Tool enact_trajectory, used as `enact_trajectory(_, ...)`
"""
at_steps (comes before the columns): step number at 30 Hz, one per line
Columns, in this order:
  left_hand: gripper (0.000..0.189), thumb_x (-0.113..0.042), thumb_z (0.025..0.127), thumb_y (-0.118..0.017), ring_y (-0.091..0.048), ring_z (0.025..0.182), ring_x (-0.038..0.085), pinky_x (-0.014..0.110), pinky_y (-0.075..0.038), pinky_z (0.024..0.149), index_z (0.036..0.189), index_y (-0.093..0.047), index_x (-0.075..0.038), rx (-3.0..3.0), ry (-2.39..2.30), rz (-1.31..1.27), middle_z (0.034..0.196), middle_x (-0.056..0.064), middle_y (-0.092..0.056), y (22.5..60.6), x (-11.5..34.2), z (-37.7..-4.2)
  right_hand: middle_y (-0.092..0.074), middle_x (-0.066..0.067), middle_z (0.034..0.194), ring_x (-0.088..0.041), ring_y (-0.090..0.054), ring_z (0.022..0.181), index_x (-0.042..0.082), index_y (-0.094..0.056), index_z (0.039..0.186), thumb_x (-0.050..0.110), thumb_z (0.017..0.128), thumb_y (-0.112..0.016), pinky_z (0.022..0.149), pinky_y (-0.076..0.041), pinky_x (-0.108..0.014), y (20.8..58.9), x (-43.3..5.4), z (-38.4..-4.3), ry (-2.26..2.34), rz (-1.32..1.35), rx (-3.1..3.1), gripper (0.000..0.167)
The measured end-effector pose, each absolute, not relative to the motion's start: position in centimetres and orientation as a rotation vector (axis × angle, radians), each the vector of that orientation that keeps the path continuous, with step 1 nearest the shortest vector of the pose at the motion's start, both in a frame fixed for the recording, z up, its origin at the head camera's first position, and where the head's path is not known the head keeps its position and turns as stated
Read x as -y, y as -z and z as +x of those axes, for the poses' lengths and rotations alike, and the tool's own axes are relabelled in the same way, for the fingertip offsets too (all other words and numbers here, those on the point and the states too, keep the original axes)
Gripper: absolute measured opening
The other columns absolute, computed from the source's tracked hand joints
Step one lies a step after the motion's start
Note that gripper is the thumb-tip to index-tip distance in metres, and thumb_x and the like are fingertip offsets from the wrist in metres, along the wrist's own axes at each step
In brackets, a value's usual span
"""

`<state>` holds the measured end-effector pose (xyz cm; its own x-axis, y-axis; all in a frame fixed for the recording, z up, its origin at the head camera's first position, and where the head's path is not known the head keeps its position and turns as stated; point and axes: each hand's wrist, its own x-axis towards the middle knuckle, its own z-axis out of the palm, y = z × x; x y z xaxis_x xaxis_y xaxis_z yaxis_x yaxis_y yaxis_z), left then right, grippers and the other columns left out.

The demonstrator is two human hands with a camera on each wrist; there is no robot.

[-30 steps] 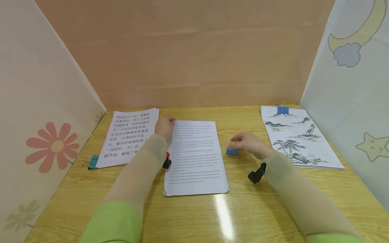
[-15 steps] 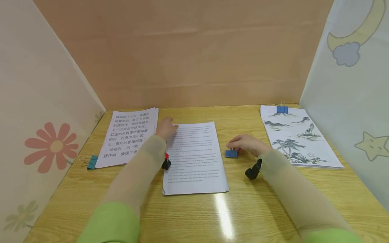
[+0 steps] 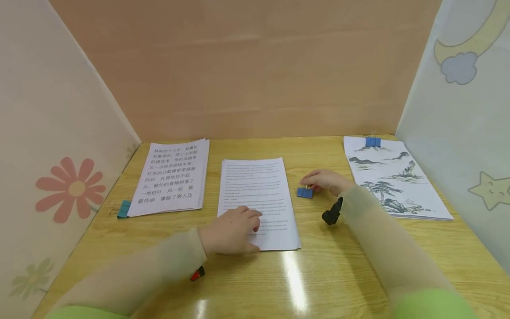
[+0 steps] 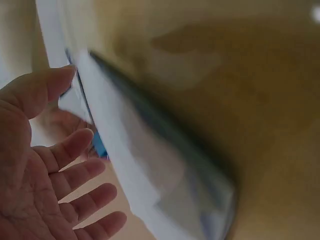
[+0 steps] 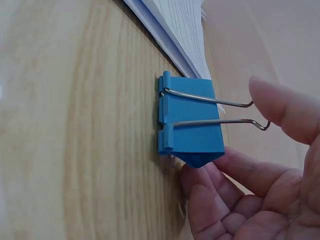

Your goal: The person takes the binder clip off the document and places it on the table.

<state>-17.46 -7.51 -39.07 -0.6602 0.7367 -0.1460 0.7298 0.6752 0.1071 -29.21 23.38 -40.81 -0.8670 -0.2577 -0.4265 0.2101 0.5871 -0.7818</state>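
White printed paper stack [image 3: 255,186], its fine lines unreadable, is laid, long axis near to far, between two others: a Chinese-character stack [image 3: 169,177] ("红色的分数") and an ink-landscape stack [image 3: 398,177]. Over the middle stack's near-left corner the left hand [image 3: 233,230] is held, fingers spread. Of three binder clips, one wire-handled blue clip [image 3: 304,193] is pinched by the right hand [image 3: 326,180]; a teal clip [image 3: 123,209] and second blue clip [image 3: 373,142] are set at outer stacks' edges.
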Motion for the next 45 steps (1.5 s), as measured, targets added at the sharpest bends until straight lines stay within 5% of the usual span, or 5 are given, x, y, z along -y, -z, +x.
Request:
enact_trajectory(6,0.045,-0.045,0.085,-0.067,-0.049,0.12,0.023,0.037,-0.044,0.097,0.115,-0.062,-0.012,-2.731,0.059,1.284,0.137,0.003,-0.052,40.4,7.6,-15.6,-0.055,-0.013,0.121,-0.028,-0.051,0.11,-0.004,-0.051,0.134,0.031,0.095,-0.061,0.096,-0.042,-0.038,40.7,-23.5,-30.4,1.258,-0.003,-2.277,0.053)
enact_trajectory(21,0.044,-0.035,0.086,-0.068,-0.05,0.119,0.022,0.035,-0.047,0.094,0.122,-0.06,-0.011,-2.752,-0.058,1.125,0.134,0.002,-0.053,41.5,8.0,-16.8,-0.044,-0.022,0.141,-0.038,-0.046,0.125,0.001,-0.043,0.141,0.038,0.098,-0.054,0.106,-0.034,-0.05,39.0,-24.2,-29.9,1.16,-0.064,-2.399,0.058)
enact_trajectory(32,0.041,-0.034,0.086,-0.068,-0.047,0.125,0.023,0.037,-0.041,0.102,0.12,-0.061,-0.012,-2.743,-0.107,1.018,0.137,0.004,-0.052,41.4,8.7,-20.1,-0.034,-0.026,0.147,-0.045,-0.035,0.131,-0.001,-0.036,0.145,0.051,0.097,-0.05,0.104,-0.03,-0.06,38.5,-28.3,-26.7,1.094,-0.179,-2.531,0.072)
enact_trajectory(42,0.024,-0.03,0.084,-0.069,-0.053,0.106,0.017,0.034,-0.046,0.091,0.099,-0.055,-0.017,-2.779,-0.18,0.948,0.112,-0.002,-0.059,41.3,9.4,-22.7,-0.024,-0.03,0.149,-0.052,-0.023,0.134,-0.003,-0.026,0.149,0.056,0.096,-0.046,0.102,-0.025,-0.066,37.6,-32.4,-24.8,1.109,-0.078,-2.529,0.081)
enact_trajectory(45,0.025,-0.031,0.086,-0.068,-0.052,0.109,0.017,0.034,-0.044,0.095,0.101,-0.054,-0.017,-2.771,-0.193,0.909,0.117,-0.003,-0.059,41.2,9.6,-23.2,-0.021,-0.032,0.15,-0.055,-0.019,0.134,-0.003,-0.022,0.15,0.057,0.096,-0.044,0.1,-0.024,-0.069,37.2,-33.7,-24.7,1.098,-0.06,-2.532,0.083)
